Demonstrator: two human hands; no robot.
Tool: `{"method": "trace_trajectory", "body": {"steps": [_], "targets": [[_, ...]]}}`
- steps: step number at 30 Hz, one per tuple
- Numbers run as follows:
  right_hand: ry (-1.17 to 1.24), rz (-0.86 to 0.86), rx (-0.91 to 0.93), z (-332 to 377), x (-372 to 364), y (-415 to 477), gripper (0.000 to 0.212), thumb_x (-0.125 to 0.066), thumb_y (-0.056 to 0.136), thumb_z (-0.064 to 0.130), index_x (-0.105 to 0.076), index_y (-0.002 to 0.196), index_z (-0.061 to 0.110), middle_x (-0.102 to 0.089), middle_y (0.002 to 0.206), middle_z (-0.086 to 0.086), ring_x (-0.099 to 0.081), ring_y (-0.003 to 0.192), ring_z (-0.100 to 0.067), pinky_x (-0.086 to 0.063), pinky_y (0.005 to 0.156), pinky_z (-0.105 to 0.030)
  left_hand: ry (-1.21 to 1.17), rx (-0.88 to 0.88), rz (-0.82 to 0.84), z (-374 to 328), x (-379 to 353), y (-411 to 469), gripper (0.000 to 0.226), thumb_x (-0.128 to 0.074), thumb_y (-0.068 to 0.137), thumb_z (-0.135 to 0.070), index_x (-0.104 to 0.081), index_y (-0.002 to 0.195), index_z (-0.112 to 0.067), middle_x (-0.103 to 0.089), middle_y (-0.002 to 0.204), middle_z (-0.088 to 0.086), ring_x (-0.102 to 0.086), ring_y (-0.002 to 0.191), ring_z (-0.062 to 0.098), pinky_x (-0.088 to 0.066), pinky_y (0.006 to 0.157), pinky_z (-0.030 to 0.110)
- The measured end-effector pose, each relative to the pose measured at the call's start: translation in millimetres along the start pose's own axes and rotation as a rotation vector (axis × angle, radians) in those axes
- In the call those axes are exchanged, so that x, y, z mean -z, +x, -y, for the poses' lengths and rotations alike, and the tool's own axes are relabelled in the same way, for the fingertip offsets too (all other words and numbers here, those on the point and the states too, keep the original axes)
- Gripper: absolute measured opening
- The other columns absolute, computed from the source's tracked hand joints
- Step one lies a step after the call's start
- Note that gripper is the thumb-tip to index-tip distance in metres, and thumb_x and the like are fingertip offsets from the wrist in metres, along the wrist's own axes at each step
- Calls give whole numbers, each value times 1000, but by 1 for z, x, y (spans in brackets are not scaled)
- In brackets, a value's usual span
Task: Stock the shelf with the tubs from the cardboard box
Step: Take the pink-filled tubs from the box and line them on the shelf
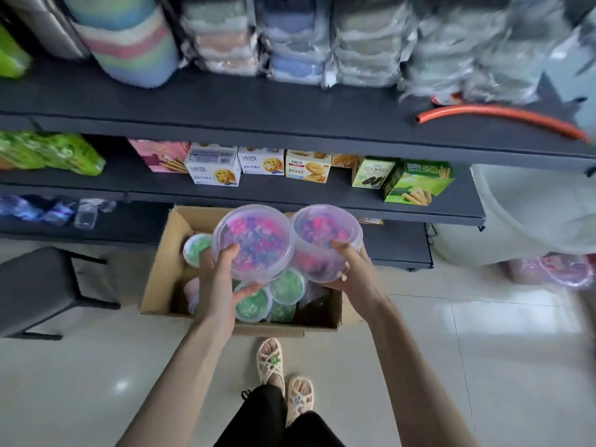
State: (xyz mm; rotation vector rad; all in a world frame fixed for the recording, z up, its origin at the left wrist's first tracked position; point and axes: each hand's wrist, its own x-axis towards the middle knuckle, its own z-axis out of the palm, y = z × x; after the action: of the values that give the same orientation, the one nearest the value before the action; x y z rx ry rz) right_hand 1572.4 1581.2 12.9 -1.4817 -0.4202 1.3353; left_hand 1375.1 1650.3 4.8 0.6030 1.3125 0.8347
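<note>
Fingers of your left hand [217,282] curl round a pink-and-purple tub [254,241] at frame centre. Just right of it, your right hand [353,272] grips a second tub [325,237]. Both hang over the cardboard box [161,269] of green tubs [251,303], below the shelf [258,193].
</note>
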Motion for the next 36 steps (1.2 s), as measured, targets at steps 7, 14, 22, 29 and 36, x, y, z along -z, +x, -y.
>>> {"method": "trace_trajectory", "body": {"steps": [7,14,22,29,36], "targets": [[18,121,63,60,-21,-43,97,-78,46,73,-56,127,23,-63,124,-9,-65,106,-30,-54,82,-56,3,-224,225,-66,6,-68,69,-77,70,-38,-42,129,-33,-53,121,-6,-58,106,14,-54,83,46],[8,299,360,162,-86,-51,99,-78,53,68,-52,132,13,-63,125,-12,-61,115,-30,-46,99,-50,74,-520,420,-181,15,-91,75,-80,57,-41,-43,122,-46,-57,126,-6,-64,105,19,-56,79,46],[46,203,671,264,-191,-21,77,-76,60,48,-55,125,13,-68,116,-7,-65,107,-23,-53,91,-38,71,-759,407,-325,21,-41,80,-80,53,-49,-43,123,-37,-56,124,-8,-63,104,8,-57,75,44],[-44,-164,849,327,-261,34,81,-80,56,60,-58,120,16,-68,113,-1,-67,99,-11,-56,85,-31,235,-919,307,-431,4,37,51,-76,70,-42,-52,114,-28,-62,108,-12,-58,93,-8,-46,74,11],[-127,-440,827,356,-272,76,107,-82,69,40,-14,147,13,-42,140,-4,-47,124,-20,-36,95,-26,345,-942,138,-460,-40,105,82,-74,50,-73,-55,107,-18,-59,111,0,-57,103,15,-51,89,35]]}}
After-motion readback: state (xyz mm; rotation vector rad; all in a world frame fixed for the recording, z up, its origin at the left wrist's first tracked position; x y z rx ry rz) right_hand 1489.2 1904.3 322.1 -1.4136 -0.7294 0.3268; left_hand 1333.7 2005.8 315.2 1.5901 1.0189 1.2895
